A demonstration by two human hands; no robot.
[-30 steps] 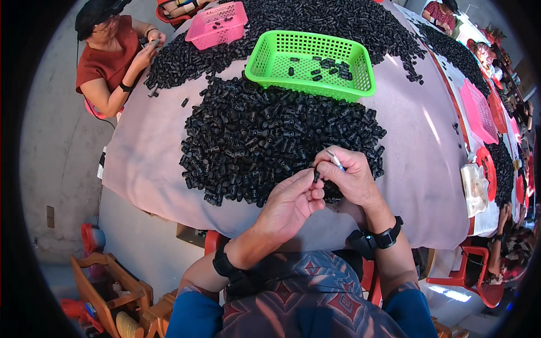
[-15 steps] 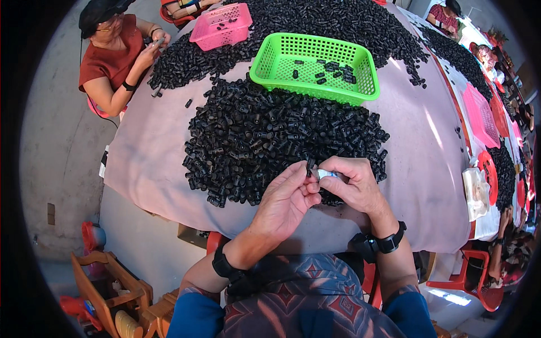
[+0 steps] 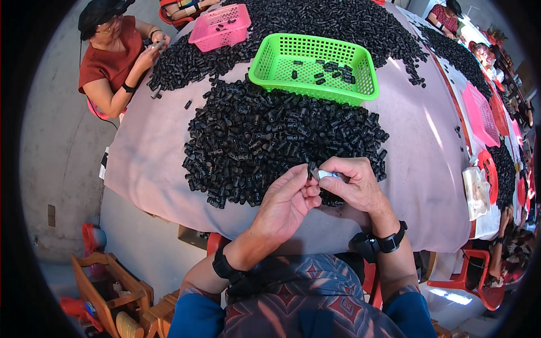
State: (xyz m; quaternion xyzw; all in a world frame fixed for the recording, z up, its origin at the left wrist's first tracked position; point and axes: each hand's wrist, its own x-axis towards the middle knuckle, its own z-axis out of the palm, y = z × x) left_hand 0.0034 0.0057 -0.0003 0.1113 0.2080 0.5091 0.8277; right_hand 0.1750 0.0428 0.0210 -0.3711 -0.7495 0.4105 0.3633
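Note:
My left hand [image 3: 286, 198] pinches a small black cylindrical part [image 3: 311, 167] between thumb and fingertips. In my right hand [image 3: 356, 185] is a small tool with a white and blue wrapped handle [image 3: 326, 174]; its greyish tip meets or nearly meets the black part. I cannot tell what kind of tool it is. Both hands are above the near edge of a large pile of similar black parts [image 3: 265, 132]. Just beyond the pile stands a green perforated basket [image 3: 315, 97], with several black parts inside it.
A pink basket [image 3: 220, 39] sits farther back, beside another heap of black parts [image 3: 332, 19]. At the far left a person in a rust-red top [image 3: 115, 56] works with a small piece. Pink cloth [image 3: 417, 169] covers the table. Red stools [image 3: 473, 281] and a wooden chair [image 3: 107, 281] stand around it.
The black part in my left hand has tilted or turned slightly against the tool tip. Both hands stay in nearly the same place.

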